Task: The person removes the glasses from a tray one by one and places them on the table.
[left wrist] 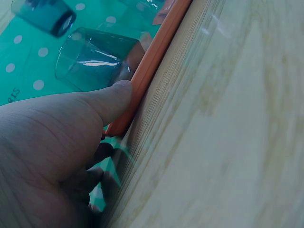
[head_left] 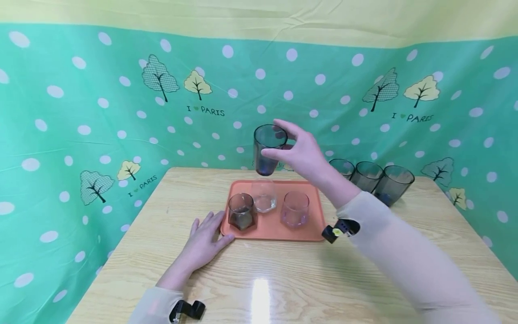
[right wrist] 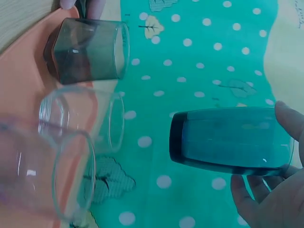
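Observation:
My right hand [head_left: 301, 146] grips a tall dark-tinted glass [head_left: 267, 155] near its rim, thumb on one side and fingers on the other. The glass hangs upright in the air over the back of an orange tray [head_left: 271, 233]. My left hand [head_left: 204, 240] rests at the tray's front left corner, fingers spread, its thumb touching the rim in the left wrist view. On the tray stand a smoky brown glass [head_left: 241, 211], a clear glass [head_left: 265, 200] and a pinkish glass [head_left: 295, 209]. The raised glass shows sideways in the right wrist view [right wrist: 232, 140].
Behind my right forearm, three more dark glasses [head_left: 394, 182] stand in a row at the table's back right. A green dotted curtain [head_left: 243, 81] hangs behind the wooden table [head_left: 226, 283].

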Demonstrator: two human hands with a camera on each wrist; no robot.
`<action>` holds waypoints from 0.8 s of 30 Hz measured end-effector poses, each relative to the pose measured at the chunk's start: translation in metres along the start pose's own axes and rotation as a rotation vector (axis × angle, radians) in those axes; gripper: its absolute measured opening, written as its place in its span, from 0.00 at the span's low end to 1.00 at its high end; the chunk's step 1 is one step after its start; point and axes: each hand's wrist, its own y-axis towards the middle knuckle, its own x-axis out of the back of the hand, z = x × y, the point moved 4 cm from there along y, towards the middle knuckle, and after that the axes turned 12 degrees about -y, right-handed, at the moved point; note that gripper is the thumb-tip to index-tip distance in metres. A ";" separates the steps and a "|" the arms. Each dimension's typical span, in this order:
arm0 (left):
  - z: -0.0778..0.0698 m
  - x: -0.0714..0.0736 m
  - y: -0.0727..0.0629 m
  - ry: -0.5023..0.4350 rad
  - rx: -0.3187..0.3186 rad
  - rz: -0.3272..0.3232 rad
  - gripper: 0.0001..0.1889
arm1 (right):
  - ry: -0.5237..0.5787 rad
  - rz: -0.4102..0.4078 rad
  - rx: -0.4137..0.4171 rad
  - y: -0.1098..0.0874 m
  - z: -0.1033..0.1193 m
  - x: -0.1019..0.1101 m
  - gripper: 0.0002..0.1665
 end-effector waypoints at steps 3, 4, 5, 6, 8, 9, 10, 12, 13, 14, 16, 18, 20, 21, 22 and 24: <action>0.000 0.001 0.000 0.004 -0.005 -0.006 0.43 | -0.003 -0.024 -0.006 -0.009 -0.002 0.018 0.51; 0.000 0.001 0.000 0.003 -0.006 -0.007 0.43 | -0.008 -0.033 -0.010 -0.013 -0.003 0.024 0.51; 0.000 0.001 0.000 0.003 -0.006 -0.006 0.43 | -0.009 -0.041 -0.016 -0.017 -0.005 0.030 0.51; 0.000 0.001 0.000 0.005 -0.005 -0.006 0.43 | -0.016 -0.049 -0.024 -0.021 -0.006 0.036 0.52; 0.001 0.001 0.000 0.007 -0.004 -0.004 0.43 | -0.024 -0.064 -0.045 -0.030 -0.010 0.046 0.52; 0.001 0.000 0.000 0.007 -0.003 -0.003 0.43 | -0.032 -0.074 -0.052 -0.034 -0.013 0.050 0.53; 0.002 0.000 0.000 0.009 -0.003 -0.003 0.43 | -0.044 -0.082 -0.059 -0.038 -0.015 0.055 0.53; 0.002 0.001 0.000 0.010 0.000 -0.002 0.43 | -0.066 -0.100 -0.073 -0.047 -0.019 0.062 0.54; 0.002 0.001 0.000 0.010 0.000 -0.003 0.43 | -0.074 -0.108 -0.081 -0.051 -0.021 0.066 0.54; 0.002 0.001 0.000 0.010 0.001 -0.004 0.43 | -0.081 -0.116 -0.084 -0.055 -0.023 0.069 0.54; 0.002 0.001 0.000 0.008 0.002 -0.004 0.43 | -0.097 -0.132 -0.098 -0.062 -0.028 0.075 0.54; 0.001 0.002 -0.001 0.006 0.001 -0.004 0.43 | -0.097 -0.149 -0.105 -0.069 -0.033 0.082 0.55; 0.000 0.002 -0.001 0.002 0.000 -0.004 0.43 | -0.100 -0.165 -0.125 -0.076 -0.038 0.088 0.55; -0.001 0.002 -0.001 0.000 -0.001 -0.004 0.43 | -0.104 -0.174 -0.139 -0.080 -0.042 0.091 0.55; -0.002 0.002 -0.001 -0.001 -0.001 -0.003 0.43 | -0.104 -0.184 -0.152 -0.083 -0.045 0.094 0.54; -0.002 0.002 -0.001 -0.002 -0.002 -0.002 0.42 | -0.105 -0.201 -0.184 -0.091 -0.051 0.100 0.54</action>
